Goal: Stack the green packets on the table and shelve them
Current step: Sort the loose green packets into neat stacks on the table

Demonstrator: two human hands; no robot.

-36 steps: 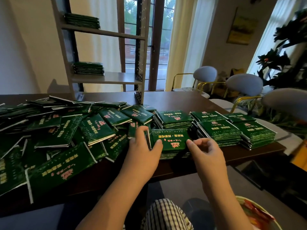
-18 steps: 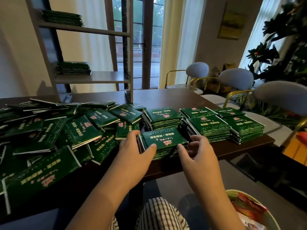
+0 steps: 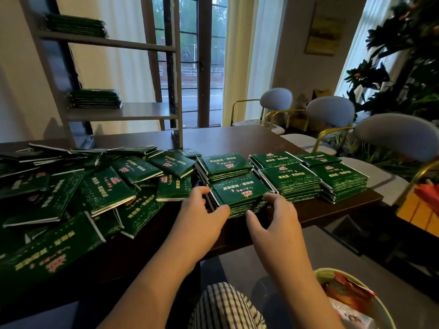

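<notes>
Dark, perhaps wooden table [image 3: 237, 138] under packets [image 3: 107, 186]

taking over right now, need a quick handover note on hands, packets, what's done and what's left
Left hand and right hand: each grips a side of the near stack at the table edge.
Done: several more neat stacks to its right and behind it; two shelved stacks already on the shelf.
Left: loose packets heaped on the left need stacking; then shelve everything stacked on the table.
</notes>
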